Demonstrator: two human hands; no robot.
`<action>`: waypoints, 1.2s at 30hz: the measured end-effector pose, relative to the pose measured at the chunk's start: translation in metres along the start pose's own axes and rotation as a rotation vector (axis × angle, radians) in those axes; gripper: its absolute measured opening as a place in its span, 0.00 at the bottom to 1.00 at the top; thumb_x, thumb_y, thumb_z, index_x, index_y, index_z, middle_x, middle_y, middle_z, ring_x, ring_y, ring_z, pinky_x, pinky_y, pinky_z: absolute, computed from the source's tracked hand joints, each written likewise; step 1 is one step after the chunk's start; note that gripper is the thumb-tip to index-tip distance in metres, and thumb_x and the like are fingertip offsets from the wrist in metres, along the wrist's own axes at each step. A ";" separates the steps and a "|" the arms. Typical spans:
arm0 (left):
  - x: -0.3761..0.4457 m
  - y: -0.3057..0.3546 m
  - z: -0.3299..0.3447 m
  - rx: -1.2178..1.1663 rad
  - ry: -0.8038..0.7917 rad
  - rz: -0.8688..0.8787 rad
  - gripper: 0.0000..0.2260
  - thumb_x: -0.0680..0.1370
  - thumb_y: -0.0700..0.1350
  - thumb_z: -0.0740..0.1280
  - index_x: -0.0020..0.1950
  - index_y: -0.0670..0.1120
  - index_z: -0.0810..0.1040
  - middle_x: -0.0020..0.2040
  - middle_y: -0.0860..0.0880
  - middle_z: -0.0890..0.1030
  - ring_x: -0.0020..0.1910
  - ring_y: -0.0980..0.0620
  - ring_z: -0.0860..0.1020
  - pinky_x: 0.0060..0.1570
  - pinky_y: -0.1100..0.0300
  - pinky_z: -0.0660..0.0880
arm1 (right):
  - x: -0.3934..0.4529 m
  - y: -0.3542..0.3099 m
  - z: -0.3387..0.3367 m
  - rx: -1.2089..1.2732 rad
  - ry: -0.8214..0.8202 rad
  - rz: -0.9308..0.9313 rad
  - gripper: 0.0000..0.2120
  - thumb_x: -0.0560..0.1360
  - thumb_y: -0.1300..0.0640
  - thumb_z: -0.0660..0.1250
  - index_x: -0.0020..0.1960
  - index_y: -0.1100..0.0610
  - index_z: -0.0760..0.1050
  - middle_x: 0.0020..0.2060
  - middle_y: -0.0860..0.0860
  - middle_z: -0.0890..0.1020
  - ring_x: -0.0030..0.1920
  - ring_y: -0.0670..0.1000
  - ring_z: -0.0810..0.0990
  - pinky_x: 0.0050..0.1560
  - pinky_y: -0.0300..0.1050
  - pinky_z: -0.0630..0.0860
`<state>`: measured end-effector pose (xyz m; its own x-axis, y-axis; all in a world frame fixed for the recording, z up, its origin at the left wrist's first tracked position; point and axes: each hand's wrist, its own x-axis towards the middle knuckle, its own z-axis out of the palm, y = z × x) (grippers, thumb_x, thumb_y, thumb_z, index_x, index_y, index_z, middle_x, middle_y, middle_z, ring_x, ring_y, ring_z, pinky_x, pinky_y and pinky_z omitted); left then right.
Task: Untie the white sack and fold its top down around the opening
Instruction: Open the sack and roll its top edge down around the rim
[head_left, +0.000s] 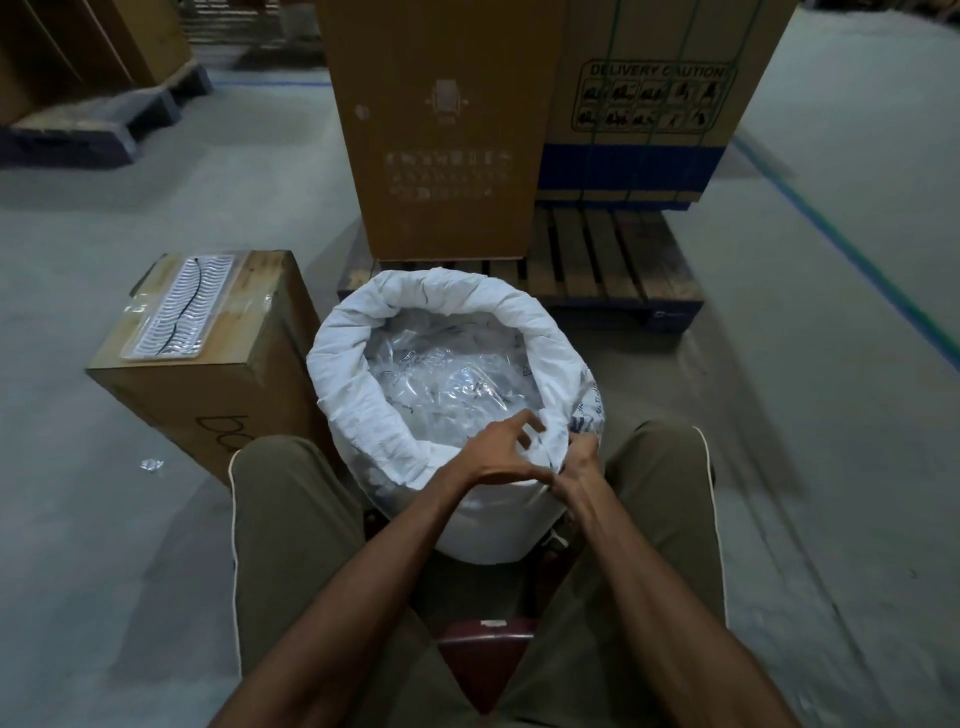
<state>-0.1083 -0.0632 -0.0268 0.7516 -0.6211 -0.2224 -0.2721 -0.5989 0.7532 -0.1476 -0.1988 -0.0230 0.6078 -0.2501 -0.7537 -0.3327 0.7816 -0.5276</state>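
Observation:
The white sack (358, 384) stands open on the floor between my knees, its top rolled down into a thick cuff around the mouth. Clear plastic packets (441, 379) fill the inside. My left hand (498, 449) is at the near right part of the rim, fingers spread and pinching the cuff's inner edge. My right hand (582, 457) grips the outside of the same stretch of rim, where blue printing shows on the fabric.
A brown carton (208, 374) with a plastic tray on top sits left of the sack. Behind it, tall cartons (441, 130) stand on a wooden pallet (597, 260). I sit on a red stool (483, 654). Grey concrete floor lies all around.

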 end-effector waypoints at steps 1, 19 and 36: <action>0.002 -0.003 0.001 -0.039 0.031 -0.008 0.33 0.62 0.62 0.78 0.65 0.57 0.74 0.54 0.50 0.82 0.51 0.51 0.81 0.52 0.52 0.80 | 0.006 0.000 -0.002 0.029 -0.084 0.028 0.25 0.84 0.53 0.47 0.63 0.66 0.76 0.55 0.66 0.84 0.51 0.63 0.82 0.50 0.59 0.83; 0.035 -0.006 0.013 -0.359 0.118 -0.049 0.13 0.76 0.48 0.72 0.59 0.47 0.79 0.53 0.52 0.79 0.48 0.54 0.77 0.48 0.60 0.74 | 0.075 -0.056 0.010 -0.465 0.169 -0.277 0.15 0.85 0.55 0.60 0.55 0.68 0.76 0.52 0.62 0.82 0.49 0.56 0.83 0.47 0.41 0.80; 0.155 0.009 -0.024 0.184 0.186 0.248 0.14 0.79 0.37 0.60 0.62 0.49 0.76 0.64 0.46 0.76 0.60 0.48 0.74 0.59 0.48 0.76 | 0.110 -0.099 -0.001 -0.745 0.142 -0.513 0.23 0.76 0.37 0.64 0.56 0.57 0.78 0.53 0.55 0.84 0.57 0.59 0.82 0.61 0.60 0.79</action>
<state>0.0205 -0.1527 -0.0393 0.7409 -0.6665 0.0830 -0.5513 -0.5328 0.6420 -0.0486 -0.3036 -0.0539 0.7314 -0.5712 -0.3725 -0.4558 -0.0031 -0.8901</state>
